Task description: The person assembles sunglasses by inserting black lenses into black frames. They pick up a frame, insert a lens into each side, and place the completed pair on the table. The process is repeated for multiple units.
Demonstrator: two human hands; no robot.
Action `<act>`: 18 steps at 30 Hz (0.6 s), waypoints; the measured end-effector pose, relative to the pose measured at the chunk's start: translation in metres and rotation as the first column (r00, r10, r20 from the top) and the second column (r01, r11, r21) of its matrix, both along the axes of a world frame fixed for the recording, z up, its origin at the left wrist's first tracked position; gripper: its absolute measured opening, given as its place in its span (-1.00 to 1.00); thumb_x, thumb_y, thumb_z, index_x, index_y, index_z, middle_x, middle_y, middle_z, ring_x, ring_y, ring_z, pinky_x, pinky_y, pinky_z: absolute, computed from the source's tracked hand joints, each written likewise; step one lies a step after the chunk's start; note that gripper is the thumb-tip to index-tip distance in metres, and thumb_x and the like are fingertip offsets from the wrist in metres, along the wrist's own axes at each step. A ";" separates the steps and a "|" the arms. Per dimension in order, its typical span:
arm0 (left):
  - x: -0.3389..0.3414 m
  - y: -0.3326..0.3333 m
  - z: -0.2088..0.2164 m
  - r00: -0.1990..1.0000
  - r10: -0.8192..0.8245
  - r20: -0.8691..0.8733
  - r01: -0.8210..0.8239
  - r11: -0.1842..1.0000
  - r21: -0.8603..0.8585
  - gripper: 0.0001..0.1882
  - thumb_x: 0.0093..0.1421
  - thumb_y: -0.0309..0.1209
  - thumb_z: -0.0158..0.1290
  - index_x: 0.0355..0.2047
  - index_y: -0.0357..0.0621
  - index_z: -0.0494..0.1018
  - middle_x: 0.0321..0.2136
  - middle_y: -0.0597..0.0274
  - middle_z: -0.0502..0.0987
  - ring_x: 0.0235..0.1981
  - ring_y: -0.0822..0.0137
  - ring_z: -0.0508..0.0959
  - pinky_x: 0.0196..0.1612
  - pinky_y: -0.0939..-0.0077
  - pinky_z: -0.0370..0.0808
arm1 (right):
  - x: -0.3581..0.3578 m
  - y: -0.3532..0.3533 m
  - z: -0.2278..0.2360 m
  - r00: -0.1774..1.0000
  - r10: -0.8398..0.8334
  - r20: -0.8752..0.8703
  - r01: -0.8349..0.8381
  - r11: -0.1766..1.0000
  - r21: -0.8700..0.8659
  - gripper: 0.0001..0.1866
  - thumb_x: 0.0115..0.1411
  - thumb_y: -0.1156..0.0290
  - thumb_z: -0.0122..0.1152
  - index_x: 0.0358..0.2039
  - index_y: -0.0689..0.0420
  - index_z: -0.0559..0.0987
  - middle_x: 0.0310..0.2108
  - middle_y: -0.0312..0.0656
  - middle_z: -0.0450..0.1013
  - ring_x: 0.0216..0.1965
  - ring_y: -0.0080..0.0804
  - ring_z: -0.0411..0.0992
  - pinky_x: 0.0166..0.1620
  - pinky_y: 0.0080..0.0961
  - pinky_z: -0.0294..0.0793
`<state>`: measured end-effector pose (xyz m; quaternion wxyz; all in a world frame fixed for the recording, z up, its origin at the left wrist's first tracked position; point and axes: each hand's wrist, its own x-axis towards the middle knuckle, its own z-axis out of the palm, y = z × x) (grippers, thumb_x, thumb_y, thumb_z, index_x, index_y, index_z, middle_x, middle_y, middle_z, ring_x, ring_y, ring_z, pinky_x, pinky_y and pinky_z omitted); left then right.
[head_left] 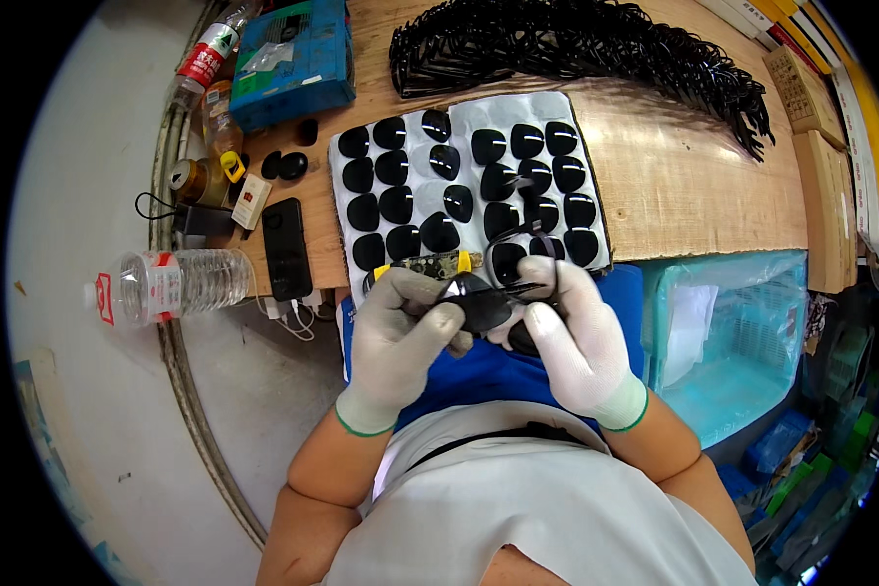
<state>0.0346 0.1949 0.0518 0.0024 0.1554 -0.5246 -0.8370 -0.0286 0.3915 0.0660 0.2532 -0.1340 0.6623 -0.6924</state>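
My left hand (391,337), in a white glove with a green cuff, is closed on a dark sunglass lens (481,307) between thumb and fingers. My right hand (578,342), gloved alike, pinches a black glasses frame (525,230) beside that lens. Lens and frame meet between the hands, and fingers partly hide both. A dark-patterned tool handle with yellow ends (430,265) lies just beyond my left fingers; whether that hand touches it, I cannot tell. In front of both hands, a white padded tray (467,210) carries rows of dark lenses.
Black glasses frames (576,44) are heaped at the back. To the left are a phone (285,249), a water bottle (171,286), a blue box (293,63) and loose lenses (291,166). A turquoise plastic-lined crate (732,342) and cardboard boxes (818,210) stand at the right.
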 end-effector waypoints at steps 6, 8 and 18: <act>-0.004 0.005 0.005 0.992 -0.106 0.070 0.100 0.991 0.090 -0.69 0.27 -0.53 0.13 -0.02 -0.37 0.37 -0.26 0.08 0.57 -0.44 0.45 0.58 -0.42 0.56 0.57 | -0.004 0.004 0.012 0.982 0.177 -0.064 -0.171 0.981 0.093 -0.79 0.36 0.44 0.14 -0.09 0.31 0.51 -0.35 -0.15 0.64 -0.35 -0.48 0.61 -0.21 -0.57 0.57; -0.002 -0.006 0.001 0.972 -0.229 0.054 0.204 0.936 0.286 -0.60 0.26 -0.44 0.16 0.05 -0.41 0.42 -0.28 0.12 0.59 -0.44 0.48 0.56 -0.41 0.58 0.56 | -0.008 0.011 0.011 0.962 0.261 -0.086 -0.249 0.960 0.125 -0.80 0.36 0.39 0.14 -0.19 0.28 0.58 -0.46 -0.22 0.63 -0.47 -0.46 0.59 -0.34 -0.57 0.55; -0.006 -0.001 0.022 0.968 -0.245 0.047 0.249 0.962 -0.109 -0.70 0.31 -0.34 0.14 -0.14 -0.39 0.58 -0.39 0.25 0.59 -0.37 0.52 0.51 -0.26 0.63 0.46 | -0.013 0.020 0.006 0.930 0.354 0.093 -0.355 0.935 -0.015 -0.76 0.42 0.41 -0.03 -0.20 0.26 0.58 -0.31 -0.14 0.61 -0.25 -0.39 0.58 -0.08 -0.46 0.56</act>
